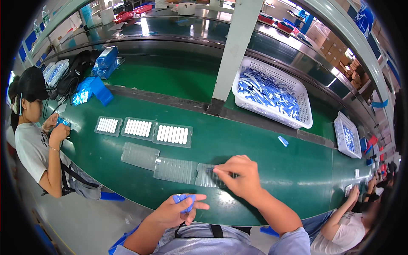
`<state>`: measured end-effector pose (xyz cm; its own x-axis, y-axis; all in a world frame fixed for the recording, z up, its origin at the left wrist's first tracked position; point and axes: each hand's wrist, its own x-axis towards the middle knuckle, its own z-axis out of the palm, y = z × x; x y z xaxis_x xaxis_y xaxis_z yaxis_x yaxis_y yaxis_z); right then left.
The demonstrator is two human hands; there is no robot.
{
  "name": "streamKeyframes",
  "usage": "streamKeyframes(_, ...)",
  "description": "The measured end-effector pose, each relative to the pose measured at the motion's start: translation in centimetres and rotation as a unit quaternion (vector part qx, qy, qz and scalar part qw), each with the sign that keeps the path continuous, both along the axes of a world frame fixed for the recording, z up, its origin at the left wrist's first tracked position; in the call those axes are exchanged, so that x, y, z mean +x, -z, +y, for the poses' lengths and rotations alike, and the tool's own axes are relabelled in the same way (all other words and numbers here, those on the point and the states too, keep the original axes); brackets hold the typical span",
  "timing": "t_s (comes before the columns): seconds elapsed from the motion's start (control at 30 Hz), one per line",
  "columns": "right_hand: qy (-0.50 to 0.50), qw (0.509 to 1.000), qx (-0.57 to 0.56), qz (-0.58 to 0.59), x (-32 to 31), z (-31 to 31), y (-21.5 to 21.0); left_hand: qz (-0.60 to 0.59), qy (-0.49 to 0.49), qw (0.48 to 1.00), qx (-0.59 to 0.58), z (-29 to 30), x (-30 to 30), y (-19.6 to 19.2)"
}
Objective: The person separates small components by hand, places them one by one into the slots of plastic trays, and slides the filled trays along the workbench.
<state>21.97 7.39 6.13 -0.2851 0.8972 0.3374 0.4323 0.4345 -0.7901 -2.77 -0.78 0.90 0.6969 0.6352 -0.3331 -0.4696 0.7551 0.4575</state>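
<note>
My left hand (170, 212) is closed around a bunch of small blue plastic sticks (184, 202), with two fingers stretched out, just off the table's near edge. My right hand (241, 178) reaches over the rightmost clear plastic tray (205, 178), thumb and fingertips pinched together above its right part. What the pinch holds, if anything, is hidden. To the left, a second clear ribbed tray (175, 171) and a third clear tray (139, 156) continue the row; no sticks show in them. Behind these lie three trays filled with white sticks (172, 134).
A white basket (265, 113) heaped with blue and white sticks stands at the back right, a smaller one (343, 144) beyond. Loose blue sticks (283, 141) lie before it. A post (231, 59) rises behind the table (255, 146). Co-workers sit left (36, 144) and right (344, 225).
</note>
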Motion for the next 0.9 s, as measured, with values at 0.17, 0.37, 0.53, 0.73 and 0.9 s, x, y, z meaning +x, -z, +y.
streamKeyframes(0.17, -0.061, 0.942, 0.178, -0.279, -1.4, -1.7, 1.6, -0.015, -0.051, 0.998, -0.034, -0.5, -0.6, 0.1)
streamKeyframes(0.37, -0.056, 0.985, 0.056, -0.156, -1.3, -1.3, 0.3, -0.042, -0.054, 0.995, -0.073, -0.3, -1.0, -0.3)
streamKeyframes(0.53, -0.122, 0.989, -0.084, -0.004, -2.7, -2.5, -2.4, -0.068, 0.027, 0.996, -0.058, -0.1, -0.5, 0.0)
streamKeyframes(0.73, -0.096, 0.961, -0.223, 0.129, -0.7, -0.7, -0.1, -0.037, 0.047, 0.997, -0.050, -0.5, 0.0, -1.1)
streamKeyframes(0.9, 0.007, 0.925, -0.340, 0.170, 0.5, 1.8, -0.4, -0.018, 0.010, 0.999, -0.037, -0.7, -0.7, -0.3)
